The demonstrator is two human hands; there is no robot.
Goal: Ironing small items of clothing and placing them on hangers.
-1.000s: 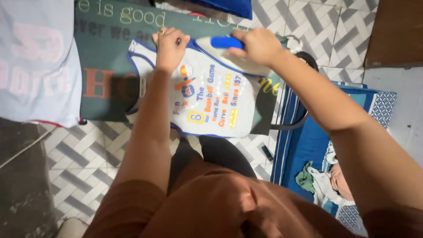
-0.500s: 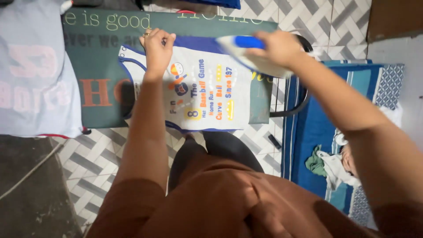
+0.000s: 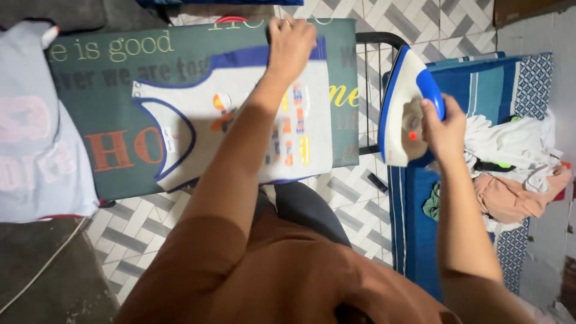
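The left hand (image 3: 292, 41) lies fingers curled on the far edge of a small sleeveless baby vest (image 3: 240, 120), pressing its hem area against the board; the hand looks loosely closed over the cloth's top rim, though blur hides whether it pinches the fabric. The right hand (image 3: 443, 129) is clenched around the blue handle of a white and blue clothes iron (image 3: 405, 108), which it holds tilted up on edge, off the board and just beside its right end, over a black metal rest (image 3: 375, 45). The vest is pale grey with dark blue trim along the neck and armholes, a small white label inside the neck opening at the left, and a cluster of orange, yellow and blue printed motifs across the chest, partly hidden by the left forearm. It lies flat and sideways on a dark green ironing board cover (image 3: 120, 96) that carries cream lettering along the far side and large orange letters near the left. At the board's left end hangs a light grey garment (image 3: 36, 150) with pink lettering. To the right, beyond the iron, a heap of white and tan clothes (image 3: 510, 162) rests on a blue patterned mat (image 3: 420, 216). Grey and white herringbone floor tiles (image 3: 138, 228) show beneath the board.
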